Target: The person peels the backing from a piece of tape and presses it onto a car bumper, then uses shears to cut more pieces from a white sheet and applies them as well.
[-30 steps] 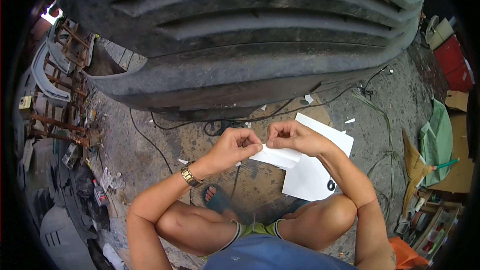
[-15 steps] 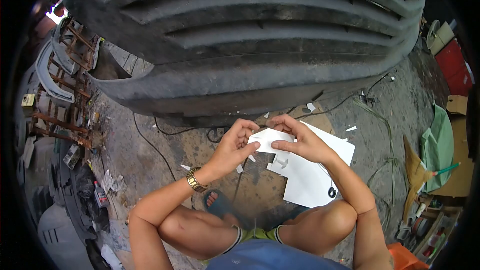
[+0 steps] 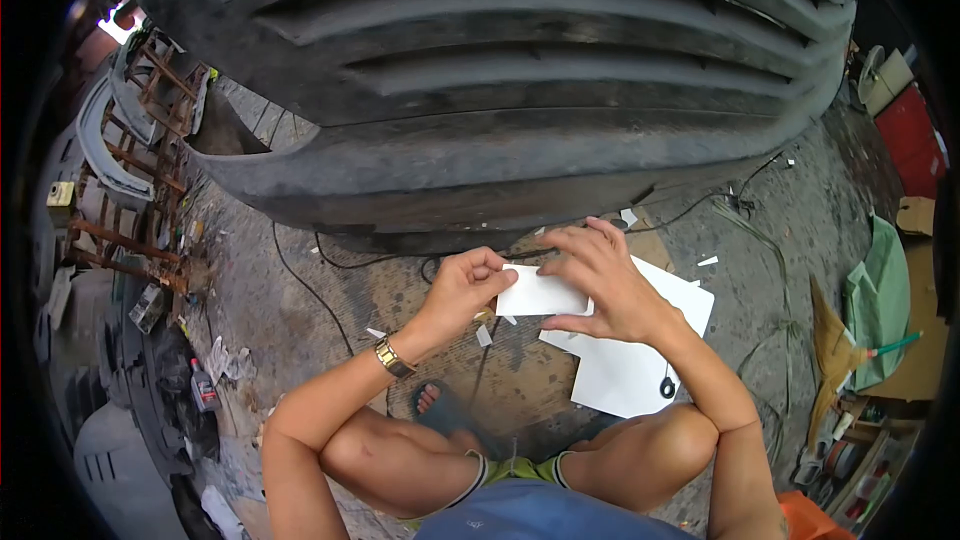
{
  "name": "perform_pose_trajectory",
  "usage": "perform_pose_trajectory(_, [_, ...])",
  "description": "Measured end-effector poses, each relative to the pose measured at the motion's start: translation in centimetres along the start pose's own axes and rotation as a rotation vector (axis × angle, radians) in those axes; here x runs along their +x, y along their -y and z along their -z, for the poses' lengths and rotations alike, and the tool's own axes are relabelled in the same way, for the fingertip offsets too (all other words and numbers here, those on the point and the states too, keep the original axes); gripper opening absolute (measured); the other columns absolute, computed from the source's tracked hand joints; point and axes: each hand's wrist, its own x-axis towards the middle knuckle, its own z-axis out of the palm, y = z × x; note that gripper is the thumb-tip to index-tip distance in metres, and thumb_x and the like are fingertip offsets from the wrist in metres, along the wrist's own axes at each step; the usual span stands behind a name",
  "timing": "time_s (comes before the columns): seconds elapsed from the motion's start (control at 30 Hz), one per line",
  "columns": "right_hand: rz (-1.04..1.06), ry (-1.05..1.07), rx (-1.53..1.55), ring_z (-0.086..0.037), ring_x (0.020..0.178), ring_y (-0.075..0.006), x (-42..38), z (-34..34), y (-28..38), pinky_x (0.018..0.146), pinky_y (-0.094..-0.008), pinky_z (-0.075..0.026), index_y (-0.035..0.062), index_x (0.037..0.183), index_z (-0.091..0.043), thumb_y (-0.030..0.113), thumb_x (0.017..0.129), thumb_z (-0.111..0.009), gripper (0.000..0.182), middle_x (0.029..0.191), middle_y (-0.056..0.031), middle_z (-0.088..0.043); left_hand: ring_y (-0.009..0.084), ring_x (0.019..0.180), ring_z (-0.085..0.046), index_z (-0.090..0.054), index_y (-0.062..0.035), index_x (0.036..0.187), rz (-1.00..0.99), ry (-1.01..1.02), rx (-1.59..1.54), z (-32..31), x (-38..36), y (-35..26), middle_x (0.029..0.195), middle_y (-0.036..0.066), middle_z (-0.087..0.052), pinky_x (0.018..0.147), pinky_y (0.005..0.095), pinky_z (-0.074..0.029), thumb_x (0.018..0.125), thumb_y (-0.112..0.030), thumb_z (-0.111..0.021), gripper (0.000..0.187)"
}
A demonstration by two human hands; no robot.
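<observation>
A small white rectangular piece of sheet (image 3: 543, 293) is pinched at its left end between the thumb and fingers of my left hand (image 3: 467, 290). Around its right end is my right hand (image 3: 625, 290), thumb below and fingers above, spread wide apart. Below and to the right lies a larger white sheet (image 3: 625, 370) with a stepped cut edge, on the ground by my knee. A small black ring-shaped object (image 3: 667, 388) rests on that sheet. Several white offcuts are scattered around, one offcut (image 3: 485, 336) just below my left hand.
A large dark slatted bumper (image 3: 500, 155) spans the area ahead. Black cable (image 3: 310, 290) runs over the stained ground. To the left are a rusty rack (image 3: 140, 160) and a bottle (image 3: 203, 385); at right, a broom (image 3: 830, 340), green sack (image 3: 878, 305) and red panel (image 3: 910, 140).
The white piece now shows a plain flat face instead of an angled, folded-looking one. My right thumb has come off it and the right fingers have spread; my left hand keeps its pinch.
</observation>
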Motion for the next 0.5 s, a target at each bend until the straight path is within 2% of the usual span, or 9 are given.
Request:
perform_pose_trajectory(0.03, [0.084, 0.003, -0.118, -0.049, 0.121, -0.0261, 0.0, 0.0, 0.3, 0.109, -0.0500, -0.027, 0.0120, 0.112, -0.058, 0.028, 0.082, -0.072, 0.037, 0.123, -0.0078, -0.056, 0.0070, 0.075, -0.063, -0.062, -0.0022, 0.097, -0.009, -0.007, -0.053, -0.1, 0.0, -0.1, 0.086, 0.003, -0.068, 0.065, 0.0237, -0.050, 0.095, -0.013, -0.062, 0.011])
perform_pose_trajectory(0.07, [0.083, 0.003, -0.118, -0.049, 0.121, -0.0261, 0.0, -0.3, 0.3, 0.109, -0.0500, -0.027, 0.0120, 0.112, -0.058, 0.028, 0.082, -0.072, 0.037, 0.123, -0.0078, -0.056, 0.0073, 0.078, -0.063, -0.062, -0.0021, 0.098, -0.017, -0.011, -0.106, -0.4, 0.0, -0.3, 0.088, 0.004, -0.069, 0.067, 0.0238, -0.051, 0.095, -0.012, -0.062, 0.010])
perform_pose_trajectory(0.13, [0.144, 0.007, -0.259, -0.051, 0.122, -0.0221, -0.2, -1.0, -0.1, 0.112, -0.0513, -0.025, 0.0126, 0.106, -0.060, 0.026, 0.080, -0.072, 0.031, 0.124, -0.0056, -0.056, 0.0078, 0.080, -0.064, -0.060, -0.0016, 0.101, -0.024, -0.010, -0.142, -1.0, -0.1, -0.8, 0.091, 0.004, -0.068, 0.069, 0.0243, -0.051, 0.095, -0.011, -0.061, 0.011])
perform_pose_trajectory(0.2, [0.161, -0.031, -0.303, -0.052, 0.119, -0.0213, -0.4, -1.7, -0.7, 0.110, -0.0502, -0.027, 0.0129, 0.103, -0.063, 0.022, 0.079, -0.072, 0.028, 0.122, -0.0045, -0.057, 0.0083, 0.083, -0.064, -0.059, -0.0010, 0.105, -0.036, -0.015, -0.177, -1.5, -0.3, -1.3, 0.094, 0.005, -0.068, 0.071, 0.0248, -0.052, 0.095, -0.009, -0.060, 0.013])
perform_pose_trajectory(0.3, [0.137, -0.117, -0.268, -0.054, 0.113, -0.0206, -0.6, -2.5, -1.6, 0.108, -0.0494, -0.029, 0.0136, 0.105, -0.065, 0.018, 0.078, -0.071, 0.028, 0.120, -0.0035, -0.058, 0.0086, 0.083, -0.064, -0.058, -0.0009, 0.109, -0.117, -0.060, -0.202, -1.0, -0.3, -1.0, 0.089, 0.003, -0.066, 0.071, 0.0242, -0.053, 0.095, -0.003, -0.055, 0.014])
perform_pose_trajectory(0.37, [0.148, -0.209, -0.259, -0.058, 0.104, -0.0210, -0.7, -2.8, -2.0, 0.103, -0.0492, -0.033, 0.0152, 0.108, -0.068, 0.014, 0.071, -0.076, 0.037, 0.114, -0.0039, -0.061, 0.0120, 0.090, -0.064, -0.057, -0.0010, 0.117, -0.148, 0.044, 0.211, 0.5, -0.2, 0.1, 0.096, 0.003, -0.064, 0.079, 0.0270, -0.054, 0.092, 0.001, -0.056, 0.024])
perform_pose_trajectory(0.4, [0.151, -0.212, -0.265, -0.058, 0.104, -0.0210, -0.8, -2.7, -2.1, 0.103, -0.0492, -0.033, 0.0152, 0.108, -0.068, 0.014, 0.071, -0.076, 0.037, 0.114, -0.0039, -0.061, 0.0120, 0.090, -0.064, -0.057, -0.0010, 0.117, -0.155, 0.045, 0.213, 0.2, -0.3, 0.2, 0.096, 0.003, -0.064, 0.079, 0.0270, -0.054, 0.092, 0.001, -0.056, 0.024])
perform_pose_trajectory(0.47, [0.149, -0.296, -0.251, -0.059, 0.103, -0.0223, -0.7, -2.6, -2.0, 0.101, -0.0485, -0.034, 0.0148, 0.109, -0.068, 0.013, 0.070, -0.077, 0.039, 0.112, -0.0042, -0.062, 0.0139, 0.095, -0.063, -0.058, 0.0005, 0.118, -0.483, 0.061, 0.228, -0.6, -0.8, -0.3, 0.101, 0.005, -0.062, 0.083, 0.0287, -0.053, 0.089, 0.003, -0.057, 0.029])
perform_pose_trajectory(0.5, [0.178, -0.305, -0.264, -0.058, 0.102, -0.0234, -0.8, -2.7, -2.2, 0.100, -0.0483, -0.034, 0.0146, 0.111, -0.068, 0.013, 0.069, -0.077, 0.043, 0.113, -0.0054, -0.062, 0.0177, 0.098, -0.063, -0.061, -0.0004, 0.114, -0.497, 0.027, 0.245, -0.8, -1.0, -0.8, 0.106, 0.009, -0.061, 0.085, 0.0305, -0.053, 0.085, 0.003, -0.062, 0.028])
